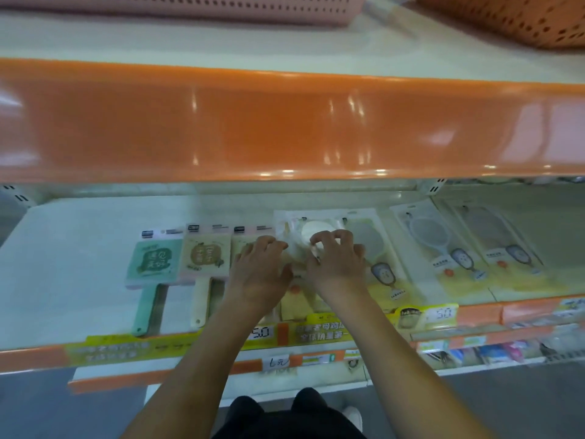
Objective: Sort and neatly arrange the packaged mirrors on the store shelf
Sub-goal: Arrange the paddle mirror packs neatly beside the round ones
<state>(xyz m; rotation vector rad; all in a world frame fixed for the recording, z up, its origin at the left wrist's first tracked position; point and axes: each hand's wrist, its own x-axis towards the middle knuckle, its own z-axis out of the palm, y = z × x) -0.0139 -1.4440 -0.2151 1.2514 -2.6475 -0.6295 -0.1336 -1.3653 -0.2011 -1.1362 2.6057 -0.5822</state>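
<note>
Between both hands lies the round packaged mirror (311, 236), long axis running away; left hand (260, 268) rests fingers curled on its edge, right hand (338, 260) pinches it.

A single head-worn wide-angle camera looks forward and steeply down, close to a store shelf (79, 223). The orange lip (285, 122) of the shelf above crosses the upper half of the frame and bows with the lens. Both forearms enter from the bottom centre; the floor shows along the bottom edge.
</note>
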